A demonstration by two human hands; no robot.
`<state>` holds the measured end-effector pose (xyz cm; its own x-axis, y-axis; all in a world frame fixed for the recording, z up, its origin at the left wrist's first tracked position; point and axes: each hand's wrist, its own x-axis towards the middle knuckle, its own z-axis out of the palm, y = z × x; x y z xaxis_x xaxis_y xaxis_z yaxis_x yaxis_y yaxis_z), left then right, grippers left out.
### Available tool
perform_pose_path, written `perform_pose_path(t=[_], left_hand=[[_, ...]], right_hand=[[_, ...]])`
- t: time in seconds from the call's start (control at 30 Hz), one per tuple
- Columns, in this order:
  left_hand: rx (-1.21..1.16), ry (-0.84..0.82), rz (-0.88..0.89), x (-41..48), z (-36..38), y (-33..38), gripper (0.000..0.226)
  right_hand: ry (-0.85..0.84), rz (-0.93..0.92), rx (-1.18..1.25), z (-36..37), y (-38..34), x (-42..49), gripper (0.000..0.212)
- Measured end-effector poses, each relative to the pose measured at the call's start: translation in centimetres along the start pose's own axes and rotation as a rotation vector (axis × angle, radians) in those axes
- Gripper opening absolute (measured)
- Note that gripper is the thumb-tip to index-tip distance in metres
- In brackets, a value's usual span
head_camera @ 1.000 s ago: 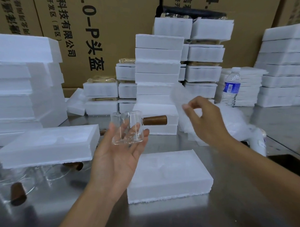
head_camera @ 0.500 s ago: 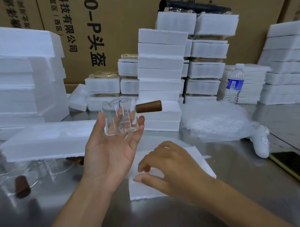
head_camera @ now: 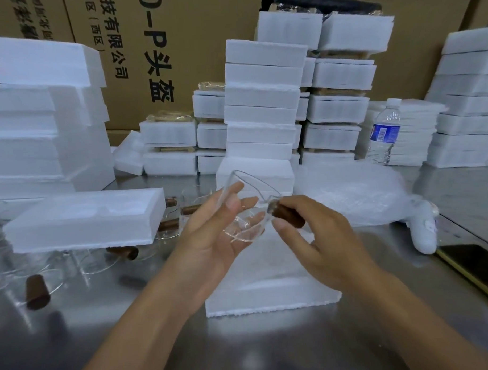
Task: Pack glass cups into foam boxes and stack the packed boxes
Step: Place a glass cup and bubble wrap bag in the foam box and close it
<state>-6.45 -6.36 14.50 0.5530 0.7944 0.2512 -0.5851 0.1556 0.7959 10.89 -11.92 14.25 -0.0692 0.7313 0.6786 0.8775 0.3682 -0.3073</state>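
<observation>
cup: the cup [head_camera: 246, 212] is up in the air between both hands, right over the foam box [head_camera: 268, 294] and not touching it

axis: it's tipped over, mouth up and to the left, base down towards my palm. The handle [head_camera: 288, 215] sticks out to the right, roughly level

left hand: the left hand [head_camera: 211, 241] cradles the glass body from below. Thumb is on the near wall, fingers curl round the far side, so it's wrapped on, not flat

right hand: the right hand [head_camera: 322, 243] pinches the brown handle between thumb and fingertips, with the other fingers loosely bent under it

which hand steers: my guess is the right one, since the handle sets which way the cup turns. The left just carries the weight

foam box: it lies open on the table [head_camera: 270, 350] directly under the hands, long side running left to right. I can't make out its cavity from here

next move, as I read it: line the handle up with the box's long side, then lower the cup straight down

stack: the packed boxes [head_camera: 262, 101] stand behind, well apart from the hands

other stuff: more cups [head_camera: 96, 262] sit on the left under another foam piece [head_camera: 83, 218]
</observation>
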Motion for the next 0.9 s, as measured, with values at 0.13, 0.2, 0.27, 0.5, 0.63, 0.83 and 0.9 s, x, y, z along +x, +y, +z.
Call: perform_pose_path(t=[0.13, 0.2, 0.27, 0.5, 0.63, 0.83, 0.9], left_hand=[[0.185, 0.025, 0.038, 0.1, 0.5, -0.5, 0.059], [0.243, 0.036, 0.041, 0.3, 0.8, -0.7, 0.052], [0.329, 0.054, 0.029, 0.7, 1.1, -0.9, 0.064], [0.857, 0.175, -0.188, 2.6, 2.5, -0.6, 0.097], [1.418, 0.182, -0.256, 3.9, 3.1, -1.9, 0.052], [1.800, 0.255, -0.170, 4.5, 3.4, -3.9, 0.038], [1.810, 0.251, -0.131, 4.4, 3.2, -4.0, 0.030]], right_hand=[[-0.050, -0.009, -0.063, -0.5, 0.3, -0.1, 0.022], [-0.069, -0.036, -0.096, -1.0, 0.6, -0.1, 0.017], [-0.052, -0.071, -0.215, -1.2, 1.0, 0.1, 0.017], [0.184, 0.118, -0.376, -2.0, 3.6, 0.2, 0.011], [0.231, 0.242, -0.407, -2.5, 4.7, 0.0, 0.013], [0.169, 0.249, -0.441, -2.3, 4.7, 0.0, 0.017], [0.153, 0.274, -0.434, -2.4, 4.8, -0.1, 0.020]])
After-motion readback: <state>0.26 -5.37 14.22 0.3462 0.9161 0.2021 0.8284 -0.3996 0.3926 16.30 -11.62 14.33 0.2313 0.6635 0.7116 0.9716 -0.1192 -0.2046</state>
